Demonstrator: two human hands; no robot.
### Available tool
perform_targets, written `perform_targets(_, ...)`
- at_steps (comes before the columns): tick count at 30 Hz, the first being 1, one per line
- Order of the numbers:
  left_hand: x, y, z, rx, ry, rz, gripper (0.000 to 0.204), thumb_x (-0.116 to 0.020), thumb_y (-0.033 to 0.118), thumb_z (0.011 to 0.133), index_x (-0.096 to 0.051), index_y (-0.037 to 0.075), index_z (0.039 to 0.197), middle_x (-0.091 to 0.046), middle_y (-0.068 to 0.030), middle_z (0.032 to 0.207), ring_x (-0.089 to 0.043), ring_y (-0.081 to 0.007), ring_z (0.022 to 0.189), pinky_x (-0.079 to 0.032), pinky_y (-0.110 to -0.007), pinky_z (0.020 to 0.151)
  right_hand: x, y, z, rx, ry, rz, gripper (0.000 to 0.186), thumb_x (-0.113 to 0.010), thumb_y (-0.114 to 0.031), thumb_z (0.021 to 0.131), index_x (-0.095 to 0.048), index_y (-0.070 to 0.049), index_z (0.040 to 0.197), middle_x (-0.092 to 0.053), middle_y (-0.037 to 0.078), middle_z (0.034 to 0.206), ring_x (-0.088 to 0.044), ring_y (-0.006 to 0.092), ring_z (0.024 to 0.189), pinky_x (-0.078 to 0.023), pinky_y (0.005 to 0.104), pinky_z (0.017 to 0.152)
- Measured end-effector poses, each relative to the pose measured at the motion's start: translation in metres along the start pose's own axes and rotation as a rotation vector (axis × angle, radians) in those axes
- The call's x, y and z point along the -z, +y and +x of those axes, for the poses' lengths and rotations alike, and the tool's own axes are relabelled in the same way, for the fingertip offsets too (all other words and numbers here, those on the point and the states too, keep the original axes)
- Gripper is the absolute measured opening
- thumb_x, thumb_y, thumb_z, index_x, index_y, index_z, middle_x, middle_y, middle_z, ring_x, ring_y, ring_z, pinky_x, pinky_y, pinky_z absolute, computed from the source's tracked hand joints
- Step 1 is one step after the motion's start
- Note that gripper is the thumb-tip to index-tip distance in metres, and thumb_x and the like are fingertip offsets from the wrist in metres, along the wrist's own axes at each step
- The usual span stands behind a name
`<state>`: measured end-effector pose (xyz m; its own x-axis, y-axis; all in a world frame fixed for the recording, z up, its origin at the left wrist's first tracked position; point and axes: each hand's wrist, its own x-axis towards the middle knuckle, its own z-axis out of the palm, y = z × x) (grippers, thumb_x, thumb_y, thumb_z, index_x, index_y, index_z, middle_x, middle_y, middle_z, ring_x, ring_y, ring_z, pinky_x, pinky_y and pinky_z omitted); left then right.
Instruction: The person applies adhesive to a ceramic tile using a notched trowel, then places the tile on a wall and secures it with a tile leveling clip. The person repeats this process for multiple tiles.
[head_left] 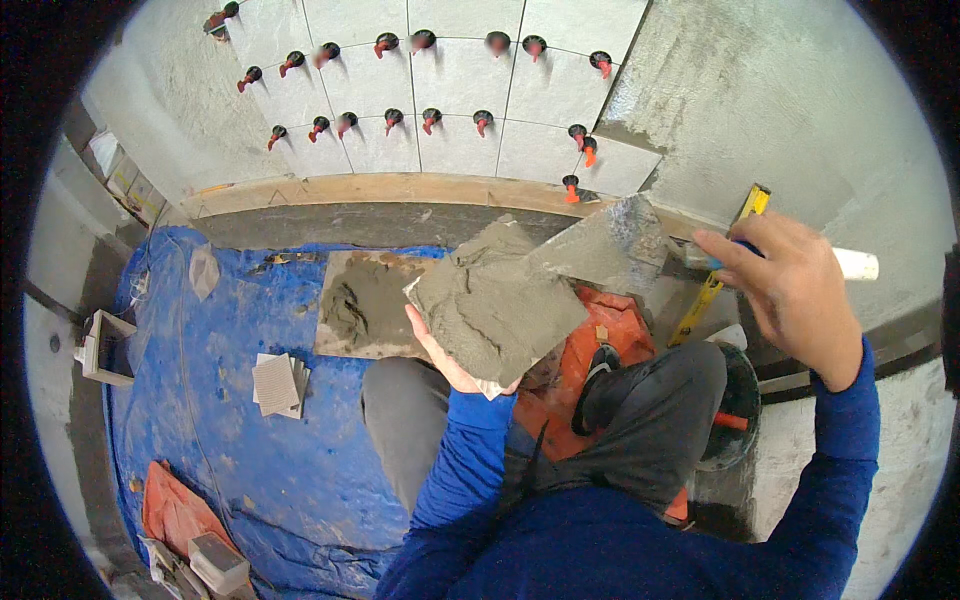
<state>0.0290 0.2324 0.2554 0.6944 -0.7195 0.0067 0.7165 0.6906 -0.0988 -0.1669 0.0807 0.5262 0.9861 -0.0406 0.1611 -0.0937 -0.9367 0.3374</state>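
Note:
My left hand [447,362] supports a square tile [493,387] from below, its palm and fingers mostly hidden. A thick, uneven coat of grey mortar [495,300] covers the tile's upper face. My right hand [795,285] is closed round the blue handle of a trowel [612,243]. The flat blade, smeared with mortar, reaches left and touches or overlaps the tile's upper right part. To the left of the tile lies a board [335,335] with wet mortar on it. In front, pale tiles [455,90] cover part of the wall, with red and black levelling clips at the joints.
A wooden batten [400,187] runs below the wall tiles. A yellow spirit level [697,312] leans at the right, near a dark bucket [742,445]. Blue sheeting [200,350] covers the floor at left, bearing a small stack of tiles [278,385] and an orange bag [180,505].

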Motion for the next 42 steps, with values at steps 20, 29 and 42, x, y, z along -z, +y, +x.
perform_targets(20,0.002,0.007,0.006,-0.182,-0.062,0.125,0.079,-0.040,0.063,0.100,-0.035,0.008,0.157,-0.040,-0.0115,0.158,-0.041,-0.0321,0.144,-0.032,-0.048,0.120,-0.098,-0.023,0.015,-0.542,-0.686,1.421,0.041,-0.045,-0.044,0.109,-0.061,-0.006,0.103,-0.060,0.002,0.074,-0.056,0.0086,0.052,-0.047,0.0247,0.046)
perform_targets(29,0.000,0.008,0.009,-0.350,-0.118,0.168,0.075,-0.041,0.060,0.101,-0.037,0.007,0.155,-0.046,-0.0103,0.154,-0.045,-0.0287,0.140,-0.034,-0.044,0.118,-0.147,-0.078,-0.012,-0.720,-0.815,2.173,0.047,-0.042,-0.042,0.109,-0.055,-0.003,0.132,-0.059,0.004,0.078,-0.053,0.0117,0.049,-0.044,0.0277,0.044)
perform_targets(42,0.014,0.014,0.004,-0.175,-0.476,-0.094,0.076,-0.045,0.064,0.099,-0.046,0.007,0.149,-0.052,-0.0123,0.148,-0.053,-0.0307,0.132,-0.045,-0.045,0.110,-0.193,-0.177,-0.013,-0.410,-0.758,3.090,0.048,-0.043,-0.038,0.108,-0.046,-0.005,0.143,-0.053,0.008,0.079,-0.048,0.0153,0.050,-0.039,0.0293,0.042)
